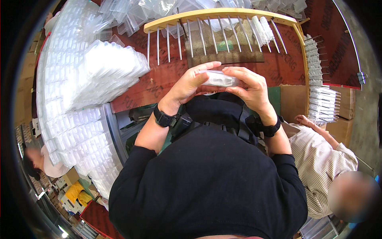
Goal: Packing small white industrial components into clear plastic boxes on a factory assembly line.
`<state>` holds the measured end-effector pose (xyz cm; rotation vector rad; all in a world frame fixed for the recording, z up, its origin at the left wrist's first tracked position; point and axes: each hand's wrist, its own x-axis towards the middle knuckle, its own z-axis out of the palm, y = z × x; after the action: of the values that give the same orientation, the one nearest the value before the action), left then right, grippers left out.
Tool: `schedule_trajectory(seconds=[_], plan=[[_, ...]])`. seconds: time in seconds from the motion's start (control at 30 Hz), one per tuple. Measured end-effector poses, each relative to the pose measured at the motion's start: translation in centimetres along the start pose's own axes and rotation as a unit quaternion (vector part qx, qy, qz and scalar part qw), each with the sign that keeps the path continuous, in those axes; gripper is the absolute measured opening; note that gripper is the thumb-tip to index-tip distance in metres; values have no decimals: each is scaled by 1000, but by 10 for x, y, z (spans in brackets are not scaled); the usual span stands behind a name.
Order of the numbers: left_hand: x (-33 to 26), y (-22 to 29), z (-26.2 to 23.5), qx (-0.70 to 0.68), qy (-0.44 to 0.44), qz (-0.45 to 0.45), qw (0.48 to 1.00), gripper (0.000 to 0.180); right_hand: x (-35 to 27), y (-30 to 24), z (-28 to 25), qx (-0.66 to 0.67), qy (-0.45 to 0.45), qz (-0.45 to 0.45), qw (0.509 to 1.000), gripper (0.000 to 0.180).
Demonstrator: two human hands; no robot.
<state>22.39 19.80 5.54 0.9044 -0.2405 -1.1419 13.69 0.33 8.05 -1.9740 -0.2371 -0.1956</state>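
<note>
The box [219, 79] is small, clear and oblong, level, its long side running from 9 to 3 o'clock, with something whitish showing through the plastic; what that is cannot be made out. It is held above the near edge of a red-brown table [139, 94]. Taken from the box, a wooden rack [223, 12] with metal rods spans 12 o'clock over a brown mat [195, 61], white pieces [263, 31] threaded on it at 1 o'clock. Clear trays [113, 59] are piled at 9 o'clock. Cartons [341, 131] and grey floor [364, 137] show at 4 o'clock, as does a co-worker [318, 163] in a striped shirt. The left hand [186, 83], at the box's 9 o'clock end, grips it with the thumb on top, index finger stretched out. The right hand [255, 85], at 3 o'clock, pinches the other end between curled fingers and thumb.
</note>
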Motion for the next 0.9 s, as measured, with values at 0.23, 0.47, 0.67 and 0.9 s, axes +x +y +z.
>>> schedule_trajectory(seconds=[0.23,0.47,0.67,0.9], plan=[[-13,-3,12,144,86,220,961,52,-4,-3,7,198,37,53,978,42],[-22,-5,16,290,108,285,907,39,-1,-16,4,161,29,42,986,41],[-25,10,22,421,86,313,847,37,-6,-17,6,97,47,5,994,40],[-24,14,27,492,87,356,790,35,-9,-16,10,88,81,-55,991,40]])
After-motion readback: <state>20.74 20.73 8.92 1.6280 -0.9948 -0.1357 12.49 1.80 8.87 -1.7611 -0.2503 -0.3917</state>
